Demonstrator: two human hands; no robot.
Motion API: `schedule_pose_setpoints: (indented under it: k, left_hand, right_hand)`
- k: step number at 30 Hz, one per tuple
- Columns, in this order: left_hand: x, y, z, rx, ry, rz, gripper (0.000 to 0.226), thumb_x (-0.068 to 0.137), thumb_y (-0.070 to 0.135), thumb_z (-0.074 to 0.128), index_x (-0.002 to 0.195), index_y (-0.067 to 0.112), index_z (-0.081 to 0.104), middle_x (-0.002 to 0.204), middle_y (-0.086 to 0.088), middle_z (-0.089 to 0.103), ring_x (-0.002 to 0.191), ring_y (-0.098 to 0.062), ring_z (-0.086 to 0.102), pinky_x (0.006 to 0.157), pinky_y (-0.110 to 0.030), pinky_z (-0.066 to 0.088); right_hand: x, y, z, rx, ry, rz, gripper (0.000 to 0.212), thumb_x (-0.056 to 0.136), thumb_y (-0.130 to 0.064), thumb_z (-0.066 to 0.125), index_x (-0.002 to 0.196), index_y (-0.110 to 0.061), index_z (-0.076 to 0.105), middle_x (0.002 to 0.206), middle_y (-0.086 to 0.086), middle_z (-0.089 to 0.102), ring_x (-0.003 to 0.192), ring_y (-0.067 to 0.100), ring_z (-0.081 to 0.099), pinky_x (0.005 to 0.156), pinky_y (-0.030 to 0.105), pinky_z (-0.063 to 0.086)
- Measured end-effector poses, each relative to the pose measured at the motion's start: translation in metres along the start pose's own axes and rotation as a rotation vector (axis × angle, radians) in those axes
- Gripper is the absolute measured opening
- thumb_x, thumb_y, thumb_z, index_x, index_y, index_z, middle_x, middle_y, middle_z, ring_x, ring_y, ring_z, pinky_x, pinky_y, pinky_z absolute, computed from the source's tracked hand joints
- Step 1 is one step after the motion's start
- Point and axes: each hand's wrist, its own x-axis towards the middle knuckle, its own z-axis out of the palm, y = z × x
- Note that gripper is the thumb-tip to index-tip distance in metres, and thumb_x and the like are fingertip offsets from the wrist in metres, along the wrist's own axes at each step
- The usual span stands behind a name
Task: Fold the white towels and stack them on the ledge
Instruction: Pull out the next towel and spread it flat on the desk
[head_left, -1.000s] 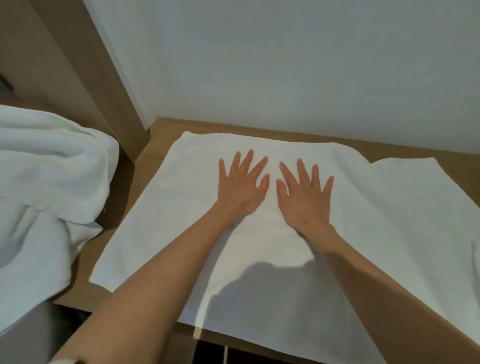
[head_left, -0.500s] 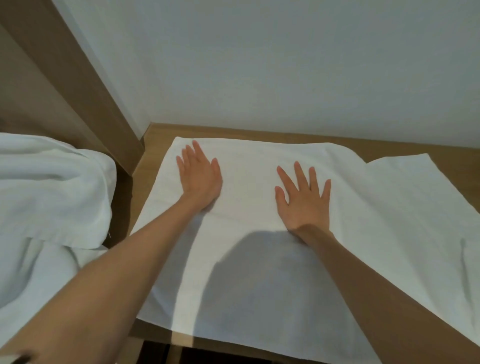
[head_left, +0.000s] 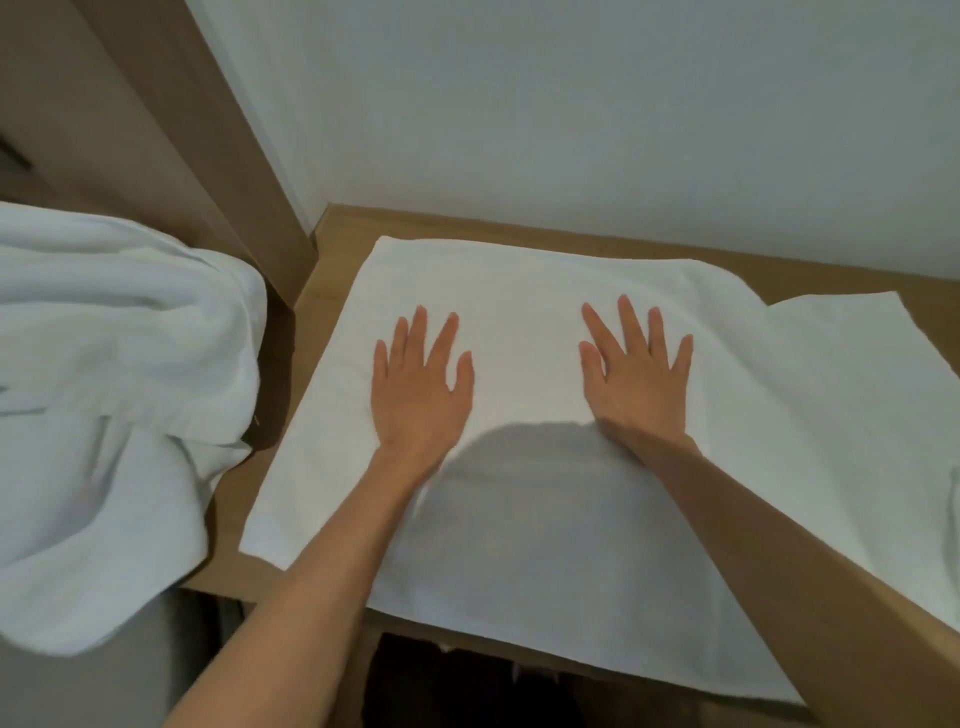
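Note:
A white towel (head_left: 524, 291) lies spread flat on the wooden ledge (head_left: 332, 260), its near edge hanging a little over the front. My left hand (head_left: 421, 389) presses flat on the towel's left half, fingers straight and spread. My right hand (head_left: 636, 379) lies flat on the towel a hand's width to the right, fingers also spread. A second layer or towel (head_left: 841, 364) sticks out to the right under the first.
A heap of crumpled white towels (head_left: 104, 395) sits at the left, below and beside the ledge. A wooden post (head_left: 208, 130) rises at the ledge's back left corner. A white wall (head_left: 571, 104) runs behind the ledge.
My left hand slid out to the towel's far left, then came back toward the middle and nearer to me. My right hand stayed almost in place.

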Motion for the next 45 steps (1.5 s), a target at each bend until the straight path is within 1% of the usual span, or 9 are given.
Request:
schedule_pose_setpoints:
  k: [5, 12, 14, 17, 21, 27, 35, 42, 45]
  left_hand:
    - [0.004, -0.048, -0.015, 0.005, -0.012, -0.083, 0.061, 0.098, 0.054, 0.009, 0.153, 0.029, 0.003, 0.161, 0.003, -0.006, 0.147, -0.016, -0.01, 0.115, -0.032, -0.01]
    - [-0.026, -0.011, -0.028, -0.136, 0.0, -0.072, 0.055, 0.104, 0.034, 0.013, 0.153, 0.012, 0.003, 0.161, -0.004, -0.004, 0.147, -0.018, -0.006, 0.119, -0.034, -0.009]
    - [-0.048, 0.018, -0.022, -0.176, -0.014, -0.011, 0.054, 0.104, 0.03, 0.017, 0.153, 0.012, 0.003, 0.16, -0.004, -0.004, 0.147, -0.017, -0.006, 0.115, -0.03, -0.012]
    - [-0.086, 0.051, -0.005, -0.113, -0.057, 0.064, 0.053, 0.104, 0.028, 0.019, 0.152, 0.013, -0.002, 0.16, -0.004, -0.006, 0.147, -0.018, -0.008, 0.114, -0.03, -0.016]
    - [-0.119, 0.05, 0.005, -0.066, 0.034, 0.118, 0.05, 0.104, 0.031, 0.028, 0.15, 0.015, 0.02, 0.157, -0.004, 0.012, 0.147, -0.02, 0.007, 0.119, -0.038, -0.005]
    - [-0.116, -0.004, -0.003, 0.012, -0.012, -0.01, 0.058, 0.094, 0.057, 0.006, 0.15, 0.041, 0.002, 0.16, 0.005, -0.007, 0.147, -0.016, -0.01, 0.118, -0.037, -0.011]
    - [-0.123, -0.054, -0.021, -0.026, 0.037, -0.235, 0.057, 0.097, 0.056, 0.018, 0.151, 0.04, 0.01, 0.159, -0.014, -0.008, 0.147, -0.024, -0.011, 0.117, -0.034, -0.009]
    - [-0.131, -0.048, -0.028, -0.035, -0.06, -0.249, 0.058, 0.099, 0.05, 0.015, 0.152, 0.033, -0.005, 0.157, -0.016, -0.018, 0.145, -0.03, -0.019, 0.117, -0.041, -0.012]
    - [-0.137, -0.037, -0.034, -0.011, -0.112, -0.182, 0.059, 0.101, 0.044, 0.012, 0.151, 0.022, -0.01, 0.157, -0.013, -0.019, 0.145, -0.028, -0.019, 0.117, -0.046, -0.011]
  right_hand:
    - [-0.002, -0.002, 0.001, -0.01, 0.008, -0.009, 0.05, 0.099, -0.052, 0.008, 0.148, -0.047, 0.001, 0.161, -0.007, -0.004, 0.148, 0.025, -0.008, 0.115, 0.055, -0.009]
    - [-0.011, -0.01, -0.017, 0.034, -0.087, -0.072, 0.051, 0.102, -0.043, 0.012, 0.152, -0.037, 0.0, 0.161, -0.001, -0.006, 0.147, 0.026, -0.011, 0.115, 0.057, -0.008]
    - [-0.027, -0.019, -0.022, 0.04, -0.039, -0.118, 0.053, 0.103, -0.036, 0.019, 0.153, -0.031, 0.001, 0.161, 0.001, -0.003, 0.148, 0.025, -0.008, 0.115, 0.055, -0.007]
    - [-0.064, -0.038, -0.02, 0.05, -0.037, -0.044, 0.055, 0.103, -0.032, 0.022, 0.153, -0.027, -0.002, 0.161, -0.001, -0.004, 0.148, 0.021, -0.007, 0.116, 0.049, -0.009]
    - [-0.113, -0.053, -0.003, 0.045, -0.077, 0.028, 0.052, 0.104, -0.033, 0.014, 0.152, -0.03, -0.006, 0.16, -0.004, -0.01, 0.147, 0.017, -0.013, 0.115, 0.046, -0.016]
    - [-0.121, -0.047, 0.005, 0.027, -0.033, -0.004, 0.053, 0.101, -0.043, 0.014, 0.151, -0.036, -0.003, 0.16, -0.007, -0.007, 0.147, 0.017, -0.011, 0.118, 0.046, -0.01]
    - [-0.128, -0.035, 0.003, 0.029, -0.009, -0.057, 0.055, 0.096, -0.056, 0.005, 0.15, -0.044, 0.001, 0.161, -0.006, -0.003, 0.148, 0.02, -0.009, 0.119, 0.047, -0.007]
    - [-0.131, -0.035, -0.001, 0.012, -0.051, -0.083, 0.054, 0.098, -0.054, 0.007, 0.15, -0.042, -0.002, 0.161, -0.005, -0.007, 0.147, 0.021, -0.012, 0.118, 0.047, -0.01]
    - [-0.126, -0.031, -0.011, 0.123, -0.16, -0.092, 0.052, 0.101, -0.048, 0.018, 0.151, -0.039, 0.007, 0.161, -0.004, -0.004, 0.147, 0.02, -0.01, 0.116, 0.044, -0.011]
